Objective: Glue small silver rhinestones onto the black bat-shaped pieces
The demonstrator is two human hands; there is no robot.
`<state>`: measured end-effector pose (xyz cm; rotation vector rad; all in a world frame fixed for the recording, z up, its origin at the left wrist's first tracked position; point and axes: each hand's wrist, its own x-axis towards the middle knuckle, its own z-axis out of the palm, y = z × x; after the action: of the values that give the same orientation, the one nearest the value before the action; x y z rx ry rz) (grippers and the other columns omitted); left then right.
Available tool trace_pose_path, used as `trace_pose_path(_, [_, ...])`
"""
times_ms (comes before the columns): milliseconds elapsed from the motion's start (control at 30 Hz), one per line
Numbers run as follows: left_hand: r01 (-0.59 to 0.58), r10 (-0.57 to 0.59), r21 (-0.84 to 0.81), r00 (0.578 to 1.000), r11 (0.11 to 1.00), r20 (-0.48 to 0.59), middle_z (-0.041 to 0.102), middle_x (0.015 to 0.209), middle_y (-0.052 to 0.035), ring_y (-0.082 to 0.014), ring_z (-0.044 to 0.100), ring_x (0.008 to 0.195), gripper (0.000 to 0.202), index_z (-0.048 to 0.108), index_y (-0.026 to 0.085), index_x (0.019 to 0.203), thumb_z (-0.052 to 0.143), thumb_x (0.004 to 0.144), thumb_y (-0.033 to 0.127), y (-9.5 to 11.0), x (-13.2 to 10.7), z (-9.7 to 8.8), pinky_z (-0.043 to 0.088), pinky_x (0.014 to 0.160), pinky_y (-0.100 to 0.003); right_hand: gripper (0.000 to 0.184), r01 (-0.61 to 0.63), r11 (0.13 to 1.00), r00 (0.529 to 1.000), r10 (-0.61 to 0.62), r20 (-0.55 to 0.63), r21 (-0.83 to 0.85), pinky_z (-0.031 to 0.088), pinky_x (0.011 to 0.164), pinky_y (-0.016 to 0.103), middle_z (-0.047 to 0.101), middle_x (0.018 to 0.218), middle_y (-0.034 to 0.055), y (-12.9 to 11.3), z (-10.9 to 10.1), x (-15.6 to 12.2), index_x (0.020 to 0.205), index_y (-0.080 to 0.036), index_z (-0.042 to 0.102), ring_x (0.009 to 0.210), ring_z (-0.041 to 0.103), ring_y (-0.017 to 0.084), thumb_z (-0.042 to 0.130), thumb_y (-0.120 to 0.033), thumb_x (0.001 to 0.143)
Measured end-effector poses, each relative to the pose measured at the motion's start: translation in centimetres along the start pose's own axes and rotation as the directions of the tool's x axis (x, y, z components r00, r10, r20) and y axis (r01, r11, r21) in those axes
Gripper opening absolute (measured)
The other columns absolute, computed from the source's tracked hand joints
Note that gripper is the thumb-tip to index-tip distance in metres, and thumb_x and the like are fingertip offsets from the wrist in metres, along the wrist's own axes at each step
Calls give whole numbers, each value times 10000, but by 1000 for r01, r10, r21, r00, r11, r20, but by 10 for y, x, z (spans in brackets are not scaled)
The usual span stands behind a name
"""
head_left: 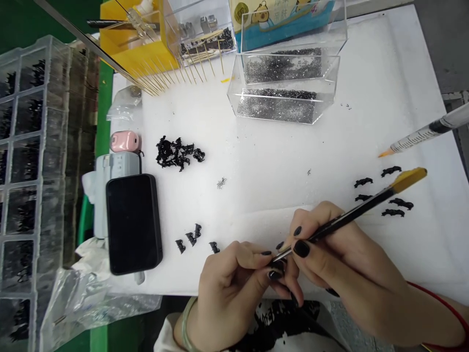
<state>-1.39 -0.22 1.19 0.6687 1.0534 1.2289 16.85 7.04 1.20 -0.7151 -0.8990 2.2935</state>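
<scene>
My left hand (pixel 234 281) pinches a small black piece (pixel 279 265) between thumb and fingertips; the fingers hide most of it. My right hand (pixel 344 266) grips a slim black-handled tool (pixel 353 210) like a fine brush, with a metal front end and a yellow lump at its back. Its tip touches or nearly touches the black piece; I cannot tell which. Several little black bat-shaped pieces (pixel 191 238) lie left of my left hand. Beyond my right hand are several slim black pieces (pixel 393 213). A heap of black pieces (pixel 176 152) sits farther up on the white surface.
Two clear trays of tiny silvery bits (pixel 276 105) stand at the back. A syringe (pixel 421 134) with an orange tip juts in from the right. On the left are a black phone-like device (pixel 134 225), a pink case (pixel 125 141) and a compartment box (pixel 46 161). Thin sticks (pixel 198 63) protrude behind.
</scene>
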Motion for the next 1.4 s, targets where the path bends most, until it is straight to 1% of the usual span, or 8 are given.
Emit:
trace_pose_path(200, [-10, 9, -30, 1000, 1000, -26, 787, 974, 14, -146, 833, 781, 285, 748, 259, 1053, 645, 993, -1, -5, 0, 0, 715, 694, -202, 51, 63, 993, 993, -52, -108, 99, 554, 608, 209, 636, 922, -38, -11, 0, 10, 1048, -291, 643, 579, 565, 37, 628, -326, 1081])
trace_pose_path(400, [-88, 88, 31, 996, 996, 11, 740, 932, 5, -106, 786, 755, 300, 752, 291, 1157, 665, 1001, 51, -10, 1, -3, 673, 666, -159, 390, 352, 880, 898, -413, -150, -318, 576, 928, 296, 622, 908, 33, -28, -15, 2, 821, -259, 654, 959, 628, 180, 507, -486, 1102])
trace_pose_path(633, [-227, 231, -47, 956, 973, 179, 660, 1069, -14, -77, 695, 883, 375, 605, 362, 1365, 546, 1086, 120, -24, -5, -15, 600, 823, -164, 382, 516, 508, 854, -365, 370, -689, 531, 608, 246, 620, 1165, 90, -27, -20, -4, 1277, -288, 697, 668, 594, 103, 519, -60, 1028])
trace_pose_path(800, [40, 39, -231, 944, 972, 329, 648, 1056, 7, -34, 630, 734, 299, 559, 383, 1358, 609, 1086, 269, -19, -18, -10, 507, 684, -131, 251, 630, 471, 773, -305, 556, -618, 540, 569, 176, 638, 1015, 73, -15, -11, 14, 1148, -243, 730, 663, 640, 98, 655, -90, 962])
trace_pose_path(1033, [40, -46, 61, 994, 997, 103, 733, 951, -25, -136, 702, 654, 315, 606, 337, 1321, 659, 1037, 462, -13, -45, -27, 504, 559, -208, 84, 689, 266, 723, -317, 614, -674, 539, 561, 170, 685, 862, 28, -21, -5, 9, 933, -220, 767, 567, 627, 78, 686, -235, 949])
trace_pose_path(1133, [-210, 383, 679, 917, 703, -113, 767, 1015, -67, -215, 756, 837, 224, 668, 279, 1255, 632, 1046, 349, -11, -49, -66, 608, 730, -303, 174, 520, 137, 814, -381, 439, -843, 603, 640, 233, 715, 915, 65, -39, -29, -13, 1032, -224, 772, 746, 725, 148, 601, -190, 1025])
trace_pose_path(1267, [-106, 598, 993, 800, 58, 50, 710, 1289, -126, -325, 731, 1097, 290, 669, 236, 1282, 565, 1046, 368, -7, -37, -114, 624, 817, -404, 202, 102, -34, 819, -564, 103, -994, 619, 723, 340, 724, 1006, 122, -57, -82, -43, 1112, -174, 741, 878, 721, 214, 552, -237, 1079])
trace_pose_path(1400, [-88, 611, 993, 782, -81, 119, 659, 1312, -209, -383, 700, 1133, 416, 614, 110, 1346, 440, 1091, 389, -9, -24, -128, 592, 942, -527, 204, -194, -119, 783, -617, -80, -974, 622, 783, 345, 721, 1072, 58, -60, -126, -59, 1140, -185, 710, 854, 693, 165, 646, -362, 1061])
